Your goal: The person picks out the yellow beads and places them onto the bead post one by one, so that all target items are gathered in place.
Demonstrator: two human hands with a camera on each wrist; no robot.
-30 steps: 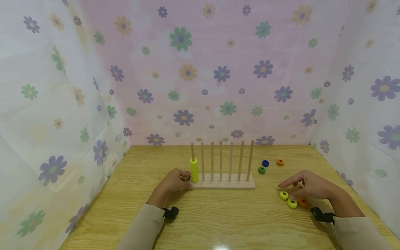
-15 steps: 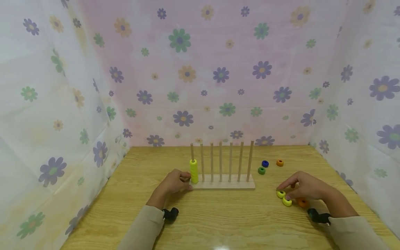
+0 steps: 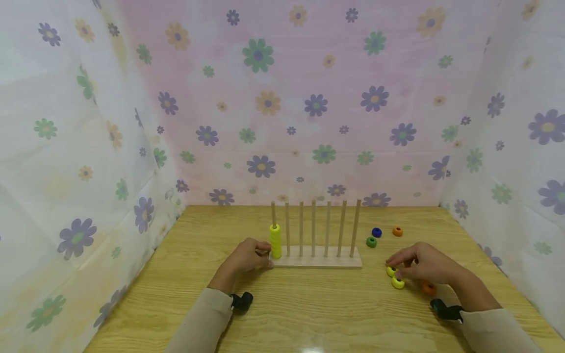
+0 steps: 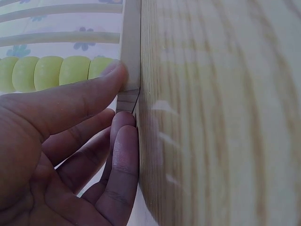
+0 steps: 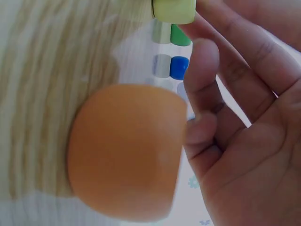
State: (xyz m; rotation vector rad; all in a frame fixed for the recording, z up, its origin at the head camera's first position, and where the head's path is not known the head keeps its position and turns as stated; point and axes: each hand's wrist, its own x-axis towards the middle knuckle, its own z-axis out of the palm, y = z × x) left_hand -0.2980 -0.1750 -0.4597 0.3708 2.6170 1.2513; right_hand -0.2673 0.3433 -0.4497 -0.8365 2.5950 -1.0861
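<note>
A wooden peg stand (image 3: 315,262) has a row of upright pegs. Its leftmost peg carries a stack of yellow beads (image 3: 275,241). My left hand (image 3: 249,255) grips the left end of the base. In the left wrist view the thumb lies on the base beside the yellow stack and the other fingers curl at the end face. To the right, my right hand (image 3: 425,264) has index finger and thumb around the farther yellow bead (image 3: 391,271). A nearer yellow bead (image 3: 398,283) lies against it below the thumb. An orange bead (image 5: 129,153) sits under the palm.
Beyond the right hand lie a blue bead (image 3: 376,232), a green bead (image 3: 372,242) and another orange bead (image 3: 398,231). Flower-printed cloth (image 3: 282,98) encloses the wooden table (image 3: 309,309) at the back and both sides.
My right hand has slid left across the table with the two yellow beads, and its thumb and index finger have drawn closer together. The left hand stays at the stand's end.
</note>
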